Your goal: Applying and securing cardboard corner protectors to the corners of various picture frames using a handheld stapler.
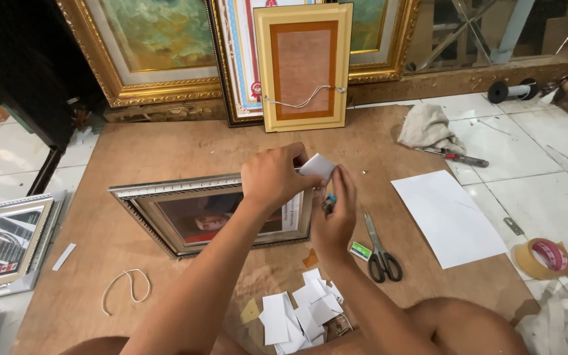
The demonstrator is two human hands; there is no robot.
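Above the heap of cut white paper slips point(300, 314), the left hand point(272, 176) pinches a small folded white paper piece point(317, 166) over the silver picture frame point(165, 192), while the right hand point(334, 213), just below it, grips a small dark tool.

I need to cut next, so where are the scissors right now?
The scissors lie on the brown board, just right of the right hand, between it and the white sheet.

A picture-framing workshop: gilt ornate frames point(159, 52) lean against the back, a silver frame point(205, 213) lies on a plywood board point(165, 158) on the tiled floor, with scissors point(379, 250) and packing tape point(544, 258) nearby.
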